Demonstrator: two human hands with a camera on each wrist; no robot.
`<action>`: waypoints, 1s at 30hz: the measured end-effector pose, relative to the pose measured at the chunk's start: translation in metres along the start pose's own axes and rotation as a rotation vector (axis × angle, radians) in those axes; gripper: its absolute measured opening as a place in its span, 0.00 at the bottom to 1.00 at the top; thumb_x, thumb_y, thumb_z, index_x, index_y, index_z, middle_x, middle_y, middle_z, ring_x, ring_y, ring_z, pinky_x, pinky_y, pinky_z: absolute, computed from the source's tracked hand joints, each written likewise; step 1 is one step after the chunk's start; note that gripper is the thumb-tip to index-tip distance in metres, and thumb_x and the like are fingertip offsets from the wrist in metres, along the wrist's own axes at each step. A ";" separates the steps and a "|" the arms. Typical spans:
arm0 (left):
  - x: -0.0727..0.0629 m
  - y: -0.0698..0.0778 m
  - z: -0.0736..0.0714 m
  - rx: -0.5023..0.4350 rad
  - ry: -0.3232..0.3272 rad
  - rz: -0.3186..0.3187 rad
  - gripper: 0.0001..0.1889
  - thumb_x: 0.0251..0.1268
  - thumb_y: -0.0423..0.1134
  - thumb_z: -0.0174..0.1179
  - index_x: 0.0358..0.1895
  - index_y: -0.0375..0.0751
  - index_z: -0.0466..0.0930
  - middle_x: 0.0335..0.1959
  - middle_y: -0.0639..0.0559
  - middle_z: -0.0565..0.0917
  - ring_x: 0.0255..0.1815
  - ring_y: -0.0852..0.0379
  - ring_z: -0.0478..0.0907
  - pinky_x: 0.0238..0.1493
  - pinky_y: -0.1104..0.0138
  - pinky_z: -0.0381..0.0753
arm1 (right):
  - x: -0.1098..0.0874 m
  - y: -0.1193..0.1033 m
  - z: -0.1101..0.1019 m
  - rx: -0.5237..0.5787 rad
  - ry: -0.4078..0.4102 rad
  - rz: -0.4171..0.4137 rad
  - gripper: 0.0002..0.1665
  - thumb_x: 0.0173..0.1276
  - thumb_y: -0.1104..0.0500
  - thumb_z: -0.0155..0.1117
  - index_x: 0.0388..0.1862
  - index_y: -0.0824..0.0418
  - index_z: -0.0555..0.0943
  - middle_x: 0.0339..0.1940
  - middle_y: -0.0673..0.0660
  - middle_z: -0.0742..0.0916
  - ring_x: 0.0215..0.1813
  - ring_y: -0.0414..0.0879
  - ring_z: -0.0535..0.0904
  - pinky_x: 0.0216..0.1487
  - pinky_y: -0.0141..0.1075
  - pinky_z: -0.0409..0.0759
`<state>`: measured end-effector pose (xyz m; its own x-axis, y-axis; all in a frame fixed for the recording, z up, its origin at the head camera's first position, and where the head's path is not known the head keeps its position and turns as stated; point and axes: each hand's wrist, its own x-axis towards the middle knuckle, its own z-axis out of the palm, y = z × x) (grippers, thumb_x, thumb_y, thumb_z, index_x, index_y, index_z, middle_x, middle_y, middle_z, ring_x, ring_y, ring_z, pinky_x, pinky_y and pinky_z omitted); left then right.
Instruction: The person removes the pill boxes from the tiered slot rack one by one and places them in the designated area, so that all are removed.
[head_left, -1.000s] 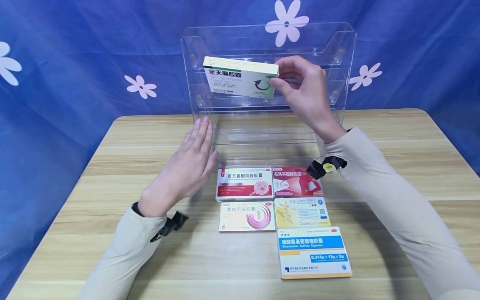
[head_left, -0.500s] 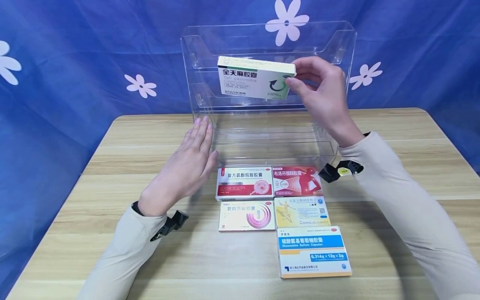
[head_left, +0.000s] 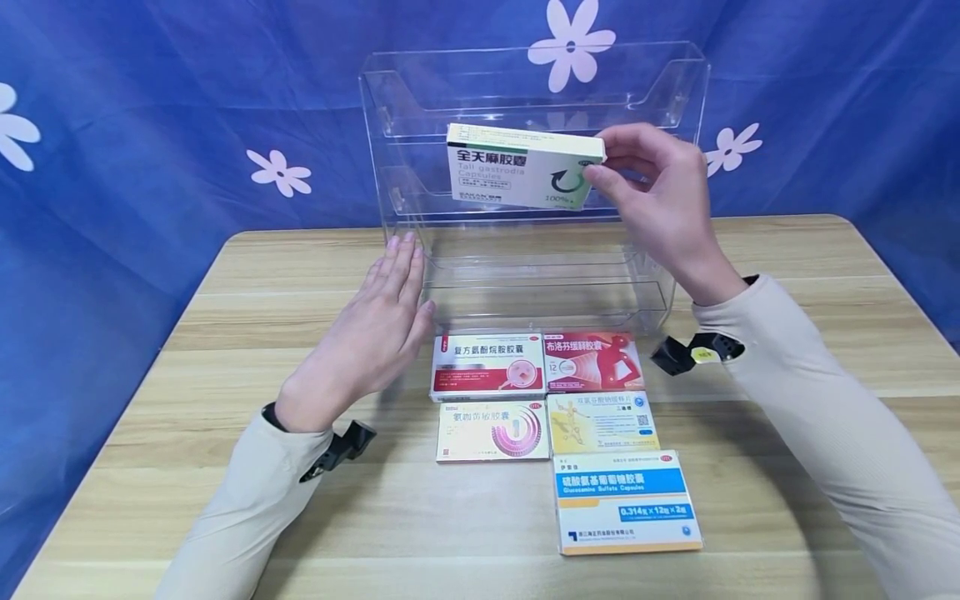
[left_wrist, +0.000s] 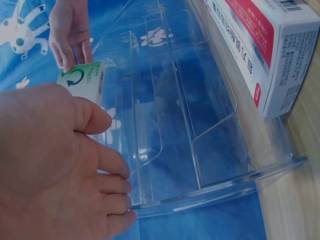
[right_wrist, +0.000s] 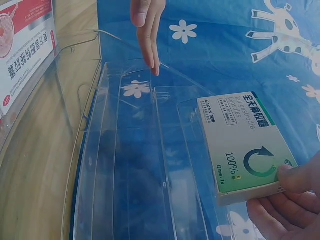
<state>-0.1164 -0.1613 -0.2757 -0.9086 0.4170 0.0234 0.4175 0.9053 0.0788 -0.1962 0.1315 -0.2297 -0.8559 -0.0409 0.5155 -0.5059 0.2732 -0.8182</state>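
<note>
My right hand [head_left: 667, 200] pinches the right end of a white and green medicine box [head_left: 521, 171], thumb on its printed front. The box hangs tilted before the upper tiers of a clear tiered acrylic rack [head_left: 536, 237]. In the right wrist view the same medicine box [right_wrist: 245, 145] shows its lettering and round arrow. My left hand [head_left: 367, 333] lies flat with straight fingers, fingertips right at the rack's left side. Seen from the left wrist, the left hand [left_wrist: 65, 165] overlaps the rack's edge.
In front of the rack on the wooden table [head_left: 285, 275] lie several medicine boxes: a red and white one [head_left: 487, 367], a red one [head_left: 594, 363], a pink and white one [head_left: 492, 432], a yellow one [head_left: 603, 422] and a blue and white one [head_left: 627, 503]. A blue flowered curtain [head_left: 187, 108] hangs behind.
My right hand has moved to the right with the white and green medicine box, then slightly down. The left hand has stayed at the rack's side.
</note>
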 end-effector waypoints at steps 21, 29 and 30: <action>0.000 0.001 0.002 0.009 0.008 0.004 0.33 0.79 0.48 0.29 0.74 0.25 0.40 0.77 0.35 0.33 0.77 0.43 0.29 0.76 0.52 0.38 | -0.015 0.001 -0.009 0.034 -0.017 0.029 0.16 0.60 0.70 0.69 0.48 0.70 0.82 0.43 0.59 0.85 0.44 0.43 0.83 0.50 0.30 0.82; 0.001 0.003 0.005 0.027 0.010 -0.011 0.33 0.79 0.49 0.28 0.74 0.26 0.37 0.77 0.35 0.32 0.77 0.43 0.28 0.77 0.53 0.36 | -0.020 0.003 -0.010 0.039 -0.040 -0.023 0.15 0.60 0.70 0.70 0.47 0.70 0.82 0.41 0.56 0.85 0.44 0.45 0.83 0.51 0.32 0.82; 0.001 0.003 0.006 0.028 0.011 -0.011 0.33 0.79 0.49 0.28 0.74 0.26 0.37 0.77 0.35 0.32 0.77 0.43 0.28 0.77 0.53 0.36 | -0.021 0.003 -0.011 0.037 -0.045 -0.024 0.15 0.59 0.70 0.70 0.47 0.69 0.82 0.41 0.56 0.85 0.44 0.45 0.83 0.51 0.32 0.82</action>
<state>-0.1157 -0.1574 -0.2813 -0.9133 0.4059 0.0336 0.4071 0.9119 0.0510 -0.1787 0.1435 -0.2400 -0.8469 -0.0907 0.5239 -0.5294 0.2363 -0.8148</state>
